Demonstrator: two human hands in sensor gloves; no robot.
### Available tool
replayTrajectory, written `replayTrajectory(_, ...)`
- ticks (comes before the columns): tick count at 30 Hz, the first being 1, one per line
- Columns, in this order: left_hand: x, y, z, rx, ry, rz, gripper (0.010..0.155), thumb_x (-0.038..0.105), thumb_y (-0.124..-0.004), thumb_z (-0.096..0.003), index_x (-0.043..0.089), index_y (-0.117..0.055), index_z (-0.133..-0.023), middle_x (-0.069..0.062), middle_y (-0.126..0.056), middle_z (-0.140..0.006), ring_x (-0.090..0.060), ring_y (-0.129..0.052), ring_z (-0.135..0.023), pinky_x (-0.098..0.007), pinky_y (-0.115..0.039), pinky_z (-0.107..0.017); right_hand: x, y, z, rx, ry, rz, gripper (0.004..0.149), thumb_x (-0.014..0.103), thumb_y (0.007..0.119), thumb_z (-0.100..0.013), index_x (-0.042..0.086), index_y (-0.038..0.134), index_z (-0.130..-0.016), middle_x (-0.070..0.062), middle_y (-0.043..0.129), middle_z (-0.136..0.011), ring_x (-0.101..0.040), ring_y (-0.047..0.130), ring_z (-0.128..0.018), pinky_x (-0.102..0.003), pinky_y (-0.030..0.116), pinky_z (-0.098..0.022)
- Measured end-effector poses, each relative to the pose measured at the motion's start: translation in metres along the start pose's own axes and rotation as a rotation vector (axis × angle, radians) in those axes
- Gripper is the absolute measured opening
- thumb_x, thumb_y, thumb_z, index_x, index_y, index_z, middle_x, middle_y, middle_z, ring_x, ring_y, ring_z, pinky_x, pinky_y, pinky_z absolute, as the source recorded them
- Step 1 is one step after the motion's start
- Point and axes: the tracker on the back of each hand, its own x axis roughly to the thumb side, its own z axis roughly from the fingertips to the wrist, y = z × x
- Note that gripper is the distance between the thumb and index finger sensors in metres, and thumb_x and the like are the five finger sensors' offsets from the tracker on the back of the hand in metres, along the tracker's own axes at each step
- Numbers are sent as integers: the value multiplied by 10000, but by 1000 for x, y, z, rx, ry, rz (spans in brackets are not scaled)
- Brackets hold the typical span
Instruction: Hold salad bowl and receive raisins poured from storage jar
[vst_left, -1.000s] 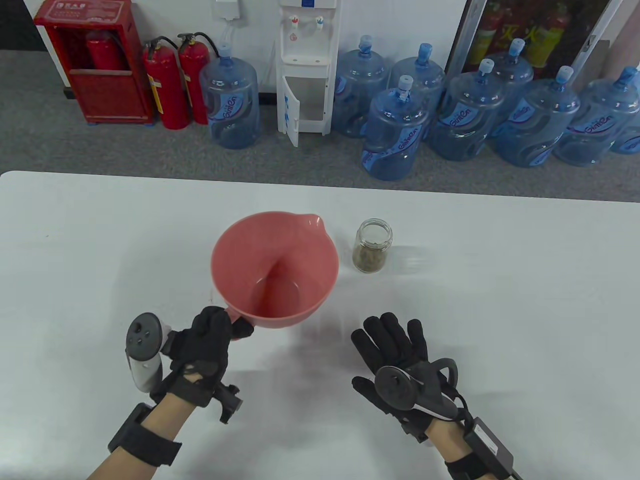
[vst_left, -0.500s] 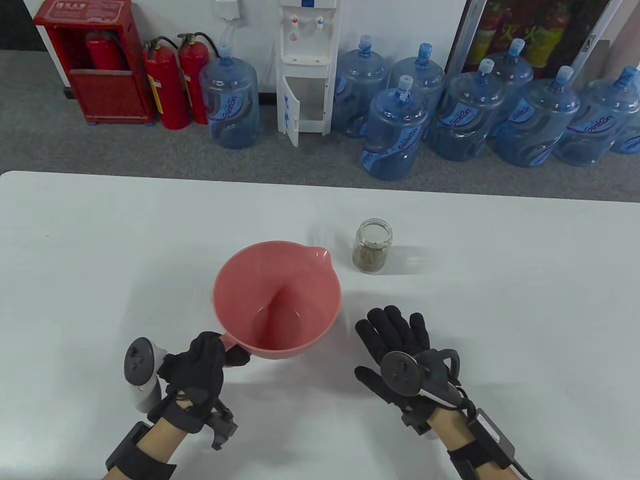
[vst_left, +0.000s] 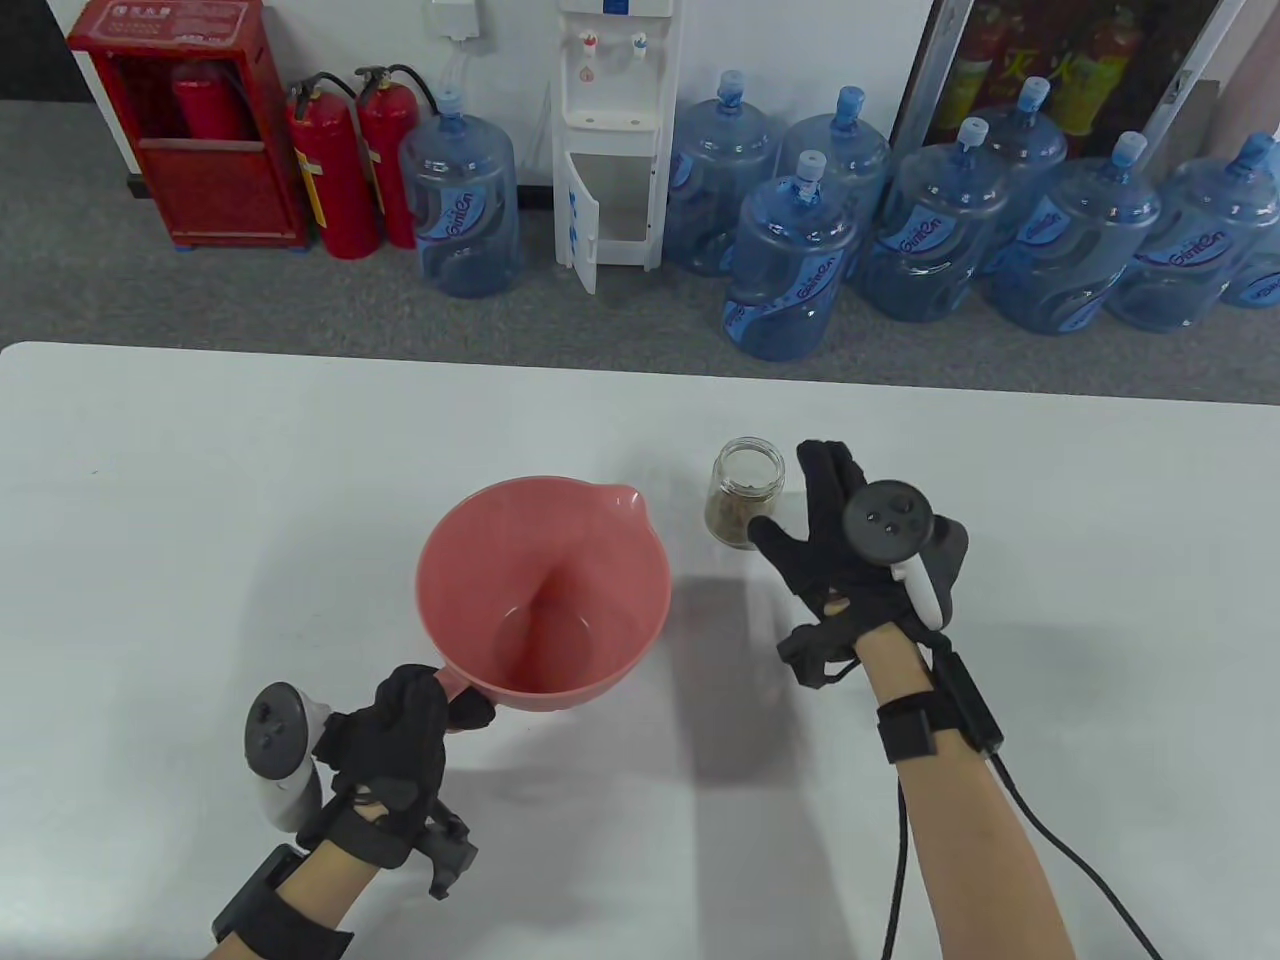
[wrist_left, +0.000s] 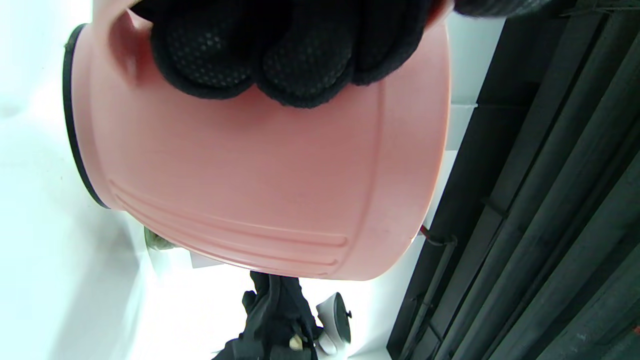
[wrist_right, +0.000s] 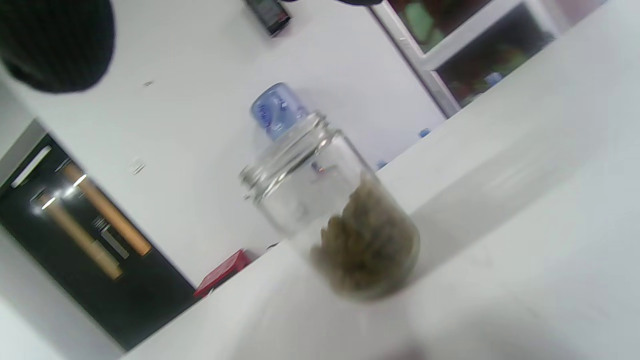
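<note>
I stand at the white table (vst_left: 200, 480), and my work now is the step before the pouring: the bowl is held, the jar is not yet taken.

The pink bowl (vst_left: 543, 590) is near the middle of the table, a little to the left. It opens upward and it is empty inside. Its small spout points to the far right, toward the jar, and its handle points to the near left, toward me. My left hand (vst_left: 395, 740) grips this handle; in the left wrist view my fingers (wrist_left: 300, 65) curl closed over the pink wall.

My right hand (vst_left: 840, 560) is spread open and holds nothing. It is just beside the jar, on its right, the thumb close to the glass; I cannot tell if it touches.

The glass jar (vst_left: 747, 490) stands upright, long axis vertical, mouth up with no lid, just to the far right of the bowl. Brownish raisins (wrist_right: 365, 250) fill its lower part.

Next, I think, I must close my right hand around the jar, lift it, and tip its mouth to the left over the bowl, while my left hand keeps the bowl steady.
</note>
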Motion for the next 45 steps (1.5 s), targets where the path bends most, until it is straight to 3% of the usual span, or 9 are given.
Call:
replayTrajectory(4,-1,1,0,5,-6,-3,426,517,-565,-435,211,-781,-639,-73,-824,-605,-394,-828,-611,-554,-547,-666,-5,5,-32,23,88,-16,1101,726,806,-263,339,102,-1016,23,93,-1123,-274,212,-1103,-615,187,-777)
replayTrajectory(10,-3,2,1,17,5,-6,425,517,-566,-436,214,-783,-640,-72,-827,-606,-393,-833,-612,-553,-552,-667,-10,25,-49,-20,140,-98,1231,698,902,-215,290,55,-1010,-15,176,-1136,-329,323,-1108,-635,229,-785)
replayTrajectory(16,-3,2,1,22,8,-8,426,518,-565,-436,215,-782,-643,-71,-827,-608,-392,-832,-615,-553,-551,-668,-14,45,-54,11,163,-98,1158,700,907,-215,309,181,-1028,17,341,-1129,-297,494,-1080,-626,289,-789)
replayTrajectory(23,-2,3,1,29,1,-9,426,518,-565,-435,216,-783,-642,-71,-828,-607,-391,-834,-613,-553,-553,-666,-11,62,-58,24,166,-79,1124,699,893,-226,324,199,-1028,29,372,-1122,-282,504,-1075,-623,289,-789)
replayTrajectory(26,-2,4,1,31,0,-9,426,517,-565,-435,216,-783,-643,-72,-828,-608,-392,-833,-614,-553,-552,-666,-11,64,-58,-2,171,-89,1082,681,908,-225,336,263,-1023,37,453,-1098,-255,588,-1046,-612,330,-792)
replayTrajectory(36,-3,3,1,25,2,-16,427,516,-565,-435,215,-786,-642,-74,-831,-605,-394,-836,-609,-554,-554,-664,-26,69,-53,-26,202,-187,1162,686,955,-179,319,226,-1005,65,494,-1071,-153,667,-1025,-474,441,-811)
replayTrajectory(40,-2,4,1,29,-4,-14,429,517,-564,-435,215,-787,-642,-72,-832,-606,-392,-837,-610,-553,-556,-664,-34,72,-55,76,242,-218,1127,689,973,-159,321,328,-1007,52,491,-1085,-211,646,-1029,-531,418,-794)
replayTrajectory(42,-3,5,1,32,-1,-5,429,518,-563,-435,217,-786,-643,-69,-832,-607,-390,-838,-611,-552,-557,-665,-35,72,-56,97,250,-118,1113,663,993,-164,371,324,-1004,45,510,-1082,-232,666,-1022,-552,405,-788)
replayTrajectory(45,-3,5,1,31,2,-8,429,518,-563,-435,217,-786,-644,-70,-831,-608,-390,-837,-611,-552,-557,-664,-30,70,-54,57,225,-65,1083,672,973,-183,372,331,-1002,66,552,-1068,-216,683,-1017,-553,410,-787)
